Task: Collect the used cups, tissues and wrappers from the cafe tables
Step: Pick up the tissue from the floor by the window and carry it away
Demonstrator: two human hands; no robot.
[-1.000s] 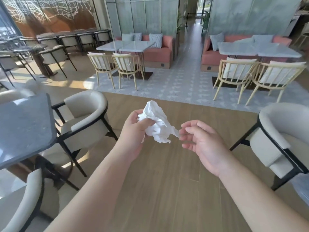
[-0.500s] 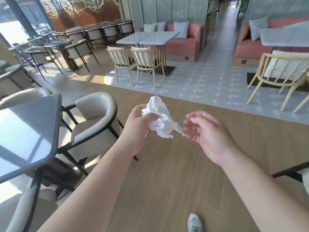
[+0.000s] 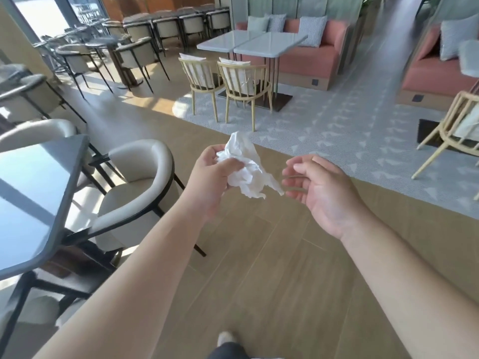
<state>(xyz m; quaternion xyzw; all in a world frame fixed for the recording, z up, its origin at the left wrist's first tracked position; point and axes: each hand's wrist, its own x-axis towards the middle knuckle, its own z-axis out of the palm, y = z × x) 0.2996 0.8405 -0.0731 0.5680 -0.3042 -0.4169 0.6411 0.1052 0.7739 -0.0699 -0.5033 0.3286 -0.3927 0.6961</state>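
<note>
A crumpled white tissue (image 3: pixel 247 168) is bunched in my left hand (image 3: pixel 212 177), whose thumb and fingers grip it at chest height over the wooden floor. One loose corner of the tissue trails down to the right. My right hand (image 3: pixel 321 193) hovers just right of that corner, palm turned up, fingers loosely curled and holding nothing. The two hands are a short gap apart.
A dark grey table (image 3: pixel 31 193) stands at the left with cream armchairs (image 3: pixel 134 187) round it. Ahead, white tables (image 3: pixel 254 42) with pale wooden chairs (image 3: pixel 243 81) stand before a pink sofa (image 3: pixel 318 58) on a grey patterned carpet. My foot (image 3: pixel 225 338) shows at the bottom.
The view has swung left and moved forward, so the grey table and armchair sit closer. My right hand has drawn slightly away from the tissue. The left hand keeps its grip.
</note>
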